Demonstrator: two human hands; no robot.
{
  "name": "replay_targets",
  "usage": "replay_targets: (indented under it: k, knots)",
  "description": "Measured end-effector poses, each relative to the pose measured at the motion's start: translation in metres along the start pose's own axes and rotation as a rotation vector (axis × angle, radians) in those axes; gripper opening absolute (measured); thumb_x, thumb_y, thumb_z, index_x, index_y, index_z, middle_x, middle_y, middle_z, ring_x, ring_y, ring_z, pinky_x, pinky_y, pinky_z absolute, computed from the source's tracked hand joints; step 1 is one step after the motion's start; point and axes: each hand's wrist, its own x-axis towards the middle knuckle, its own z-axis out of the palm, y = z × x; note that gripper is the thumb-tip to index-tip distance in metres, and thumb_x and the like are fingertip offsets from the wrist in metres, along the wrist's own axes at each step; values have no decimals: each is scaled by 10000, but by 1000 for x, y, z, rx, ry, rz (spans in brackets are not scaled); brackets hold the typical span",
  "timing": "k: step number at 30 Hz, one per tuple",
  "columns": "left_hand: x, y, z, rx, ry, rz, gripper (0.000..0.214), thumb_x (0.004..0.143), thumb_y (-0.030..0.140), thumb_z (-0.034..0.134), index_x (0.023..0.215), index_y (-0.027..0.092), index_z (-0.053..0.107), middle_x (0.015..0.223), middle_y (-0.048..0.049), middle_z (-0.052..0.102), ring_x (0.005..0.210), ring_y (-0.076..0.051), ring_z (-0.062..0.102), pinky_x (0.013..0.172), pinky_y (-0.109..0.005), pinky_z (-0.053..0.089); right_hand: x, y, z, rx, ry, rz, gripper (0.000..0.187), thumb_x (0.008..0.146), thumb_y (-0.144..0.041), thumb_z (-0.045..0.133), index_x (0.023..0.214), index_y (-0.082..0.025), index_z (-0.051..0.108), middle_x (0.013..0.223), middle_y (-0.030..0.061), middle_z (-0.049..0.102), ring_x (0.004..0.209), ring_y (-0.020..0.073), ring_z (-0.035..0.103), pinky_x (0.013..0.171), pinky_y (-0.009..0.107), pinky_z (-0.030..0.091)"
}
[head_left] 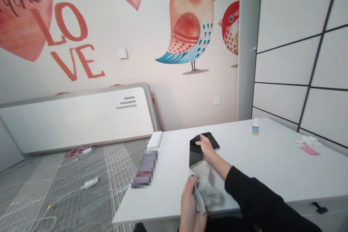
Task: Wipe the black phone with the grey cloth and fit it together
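My right hand (207,149), in a black sleeve, is closed on the upper edge of a phone with a dark screen and silver rim (195,153), holding it tilted just above the white table (272,166). Low at the table's front edge, my left hand (189,204) grips a crumpled grey cloth (207,188), which reaches up to the phone's lower end. A second dark phone (212,139) lies flat on the table just behind my right hand.
A small bottle (255,127) stands at the back right, near a crumpled white tissue (307,140) and a pink slip (309,150). A white ribbed case (154,140) lies at the table's back left corner. Left of the table, a bed (54,185) carries charger cables.
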Motion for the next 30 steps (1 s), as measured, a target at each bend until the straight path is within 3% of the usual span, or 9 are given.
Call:
replay_targets:
  k: [10,15,25,30]
  knots:
    - [12,-4,-13,-37,-62,-210,201,882,240,586,1020,187,721,1086,-106,780,1162,-310,702,929,-400,615,51,30,11,-442,56,-33,338,995,-347,650,1280,-171,607,1272,101,638,1061,243,667,898,453,584]
    - [20,-13,-18,-38,-75,-246,220,845,278,578,987,183,718,1192,-116,755,1169,-334,695,947,-442,609,64,33,10,-727,104,-49,348,998,-354,645,1304,-191,605,1346,110,603,1142,264,635,956,484,559]
    - [22,-13,-24,-23,-162,-205,233,741,303,702,947,195,714,1206,-113,743,1229,-355,658,991,-441,585,54,31,20,-1118,58,-119,299,999,-343,646,1249,-179,634,1293,103,635,1118,251,648,951,472,562]
    - [19,3,-27,17,-89,-120,268,716,284,745,966,192,718,1156,-105,755,1207,-347,669,975,-420,581,51,8,1,-1209,109,-146,266,1008,-366,630,1196,-180,656,1230,89,664,1079,238,659,952,469,554]
